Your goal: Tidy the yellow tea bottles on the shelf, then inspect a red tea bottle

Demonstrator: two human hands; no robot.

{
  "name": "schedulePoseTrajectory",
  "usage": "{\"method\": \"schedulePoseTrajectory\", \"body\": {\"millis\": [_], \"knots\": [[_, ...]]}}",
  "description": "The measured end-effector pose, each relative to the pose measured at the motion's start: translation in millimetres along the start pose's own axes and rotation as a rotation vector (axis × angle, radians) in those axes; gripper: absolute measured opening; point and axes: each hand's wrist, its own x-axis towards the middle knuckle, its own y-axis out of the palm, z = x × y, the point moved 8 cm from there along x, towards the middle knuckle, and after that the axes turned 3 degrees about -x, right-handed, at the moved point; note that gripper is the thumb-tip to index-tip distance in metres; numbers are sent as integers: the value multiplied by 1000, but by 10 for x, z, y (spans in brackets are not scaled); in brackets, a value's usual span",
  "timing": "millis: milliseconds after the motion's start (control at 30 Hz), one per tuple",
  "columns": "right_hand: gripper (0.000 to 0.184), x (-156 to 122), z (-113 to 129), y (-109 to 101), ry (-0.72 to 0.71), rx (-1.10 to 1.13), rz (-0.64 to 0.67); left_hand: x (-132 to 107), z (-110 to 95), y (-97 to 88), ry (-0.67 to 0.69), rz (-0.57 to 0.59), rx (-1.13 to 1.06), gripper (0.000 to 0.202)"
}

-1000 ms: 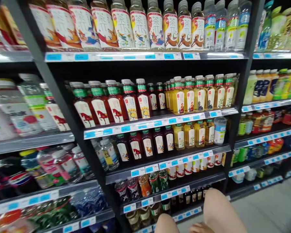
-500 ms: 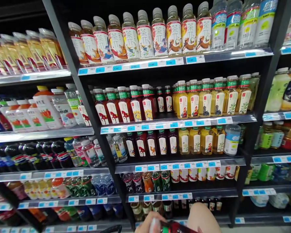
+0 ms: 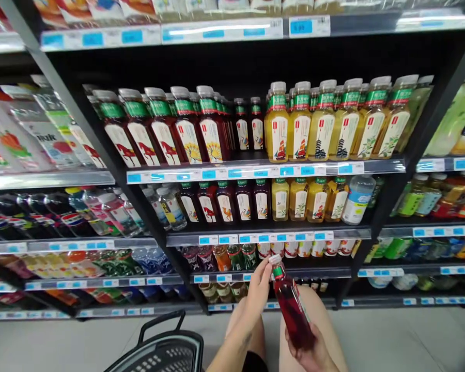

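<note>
A tea bottle (image 3: pixel 292 305) of dark red drink, with a white cap and a green neck band, is tilted in front of my knees. My right hand (image 3: pixel 313 351) is wrapped round its base from below. At the upper end, my left hand (image 3: pixel 259 289) has its fingers at the cap and neck; part of that grip is hidden behind the bottle. Beyond it, matching dark red bottles (image 3: pixel 213 134) stand in a row on the middle shelf, beside yellow tea bottles (image 3: pixel 300 132).
A dark shopping basket (image 3: pixel 166 351) with a raised handle stands on the floor to my left. Shelf uprights (image 3: pixel 124 160) divide the racks. Cola bottles (image 3: pixel 67 214) fill a shelf on the left. Pale floor tiles (image 3: pixel 391 336) run along the rack's foot.
My view has tipped down and come closer to the shelves. The bottle and both hands, earlier at the bottom edge, now show more fully. The basket has come into view.
</note>
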Motion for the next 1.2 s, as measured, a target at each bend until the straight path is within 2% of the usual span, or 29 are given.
{"method": "schedulePoseTrajectory", "body": {"millis": [100, 233, 367, 467, 533, 600, 733, 800, 867, 933, 1000, 1033, 1133, 1200], "knots": [[56, 45, 20, -36, 28, 80, 21, -122, 280, 184, -55, 13, 28, 68], [55, 103, 47, -80, -3, 68, 71, -241, 355, 322, -19, 58, 47, 53], [42, 111, 104, -145, -149, -42, -2, -390, 390, 434, -64, 166, 120, 56], [55, 94, 130, -31, -227, -109, 13, -523, 439, 461, -35, 180, 268, 71], [69, 91, 127, 78, -229, -157, 47, -577, 540, 423, -53, 135, 315, 89], [74, 97, 124, 170, -217, -207, 94, -592, 672, 318, -112, 42, 294, 91], [53, 123, 142, 240, -210, -265, 187, -572, 784, 23, -132, -177, 96, 69], [45, 138, 154, 226, -210, -244, 200, -574, 827, -55, -147, -200, -115, 66], [43, 146, 110, 224, -160, -220, 226, -597, 909, -46, -215, -156, -374, 67], [49, 137, -18, 225, -37, -232, 262, -629, 948, 16, -248, -65, -526, 72], [54, 109, -146, 183, 64, -264, 261, -657, 925, 80, -210, 46, -466, 79], [50, 97, -174, 138, 69, -266, 232, -672, 902, 118, -183, 104, -390, 82], [33, 75, -161, -31, -29, -243, 102, -702, 813, 217, -116, 225, -192, 86], [36, 70, -136, -98, -111, -246, 43, -690, 701, 232, -34, 239, -73, 83]]}}
